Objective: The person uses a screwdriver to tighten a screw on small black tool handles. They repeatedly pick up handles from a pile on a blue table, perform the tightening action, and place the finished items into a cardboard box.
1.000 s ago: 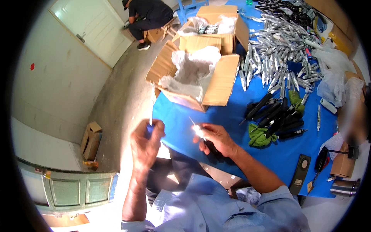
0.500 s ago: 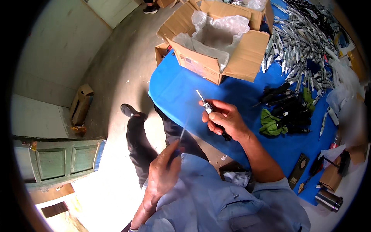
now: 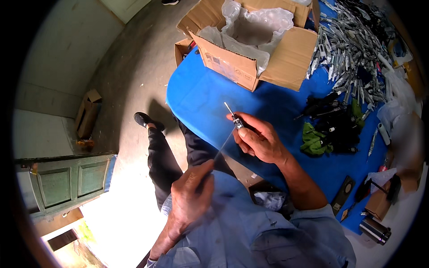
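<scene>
Tool [image 3: 224, 145], thin-shafted, gripped in the left hand [image 3: 191, 192], points at the dark device [image 3: 238, 121] pinched by the right hand [image 3: 262, 139]; likely lining up, needing steady aim next.

Glare bleaches the floor [image 3: 129, 210] at lower left; left hand [image 3: 191, 195] blurs; edges bow

From head height, the fisheye (a pair's left one) faces down toward the hands [image 3: 262, 142].
</scene>
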`<action>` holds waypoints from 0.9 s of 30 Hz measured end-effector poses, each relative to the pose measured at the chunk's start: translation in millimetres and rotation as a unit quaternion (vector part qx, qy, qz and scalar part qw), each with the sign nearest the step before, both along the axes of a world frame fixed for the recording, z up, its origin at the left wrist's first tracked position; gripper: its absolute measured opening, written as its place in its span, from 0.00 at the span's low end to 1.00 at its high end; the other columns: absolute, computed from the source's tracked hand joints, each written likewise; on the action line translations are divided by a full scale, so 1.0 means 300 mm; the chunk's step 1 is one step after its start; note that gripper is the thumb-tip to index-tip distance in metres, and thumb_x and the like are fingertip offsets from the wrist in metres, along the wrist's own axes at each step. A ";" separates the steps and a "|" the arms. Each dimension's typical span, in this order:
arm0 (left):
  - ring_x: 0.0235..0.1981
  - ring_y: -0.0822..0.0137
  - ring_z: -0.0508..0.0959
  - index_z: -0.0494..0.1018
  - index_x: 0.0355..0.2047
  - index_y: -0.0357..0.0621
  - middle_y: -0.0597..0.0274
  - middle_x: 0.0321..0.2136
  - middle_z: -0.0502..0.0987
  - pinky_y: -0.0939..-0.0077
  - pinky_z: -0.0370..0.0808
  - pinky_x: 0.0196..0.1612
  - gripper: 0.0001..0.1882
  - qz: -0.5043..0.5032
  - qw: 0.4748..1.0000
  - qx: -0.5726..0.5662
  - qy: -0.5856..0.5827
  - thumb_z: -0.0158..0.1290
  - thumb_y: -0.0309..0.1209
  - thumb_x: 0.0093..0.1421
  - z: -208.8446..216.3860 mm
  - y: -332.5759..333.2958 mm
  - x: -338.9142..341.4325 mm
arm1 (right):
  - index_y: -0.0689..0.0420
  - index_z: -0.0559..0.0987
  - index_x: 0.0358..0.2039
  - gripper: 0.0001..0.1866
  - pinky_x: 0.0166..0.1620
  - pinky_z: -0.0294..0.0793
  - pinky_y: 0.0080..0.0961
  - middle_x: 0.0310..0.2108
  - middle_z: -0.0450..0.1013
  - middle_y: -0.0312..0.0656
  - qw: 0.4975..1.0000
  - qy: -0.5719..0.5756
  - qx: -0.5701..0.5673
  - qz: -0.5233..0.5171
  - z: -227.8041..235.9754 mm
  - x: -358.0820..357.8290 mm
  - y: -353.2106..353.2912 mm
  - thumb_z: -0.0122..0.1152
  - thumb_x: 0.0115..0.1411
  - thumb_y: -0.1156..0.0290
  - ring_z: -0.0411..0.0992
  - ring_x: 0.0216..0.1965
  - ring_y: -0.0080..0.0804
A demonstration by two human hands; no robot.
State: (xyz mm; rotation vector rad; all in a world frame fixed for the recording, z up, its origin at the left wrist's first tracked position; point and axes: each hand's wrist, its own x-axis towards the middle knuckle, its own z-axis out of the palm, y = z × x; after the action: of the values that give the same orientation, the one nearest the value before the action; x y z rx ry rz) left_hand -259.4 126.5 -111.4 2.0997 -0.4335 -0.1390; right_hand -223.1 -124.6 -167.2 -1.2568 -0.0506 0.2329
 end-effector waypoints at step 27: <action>0.36 0.61 0.86 0.81 0.54 0.38 0.50 0.41 0.84 0.73 0.82 0.40 0.20 0.005 1.000 0.012 -0.021 0.60 0.15 0.61 -0.002 0.016 0.018 | 0.66 0.71 0.66 0.23 0.33 0.72 0.18 0.31 0.73 0.33 0.994 -0.040 -0.098 -0.022 -0.014 -0.011 0.023 0.55 0.74 0.71 0.68 0.28 0.14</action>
State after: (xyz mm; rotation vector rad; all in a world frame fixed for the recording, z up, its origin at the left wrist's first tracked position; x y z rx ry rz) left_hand -254.0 131.4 -111.9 2.1318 -0.4480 -0.0951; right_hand -226.4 -117.6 -171.3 -1.4604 -0.0714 0.1520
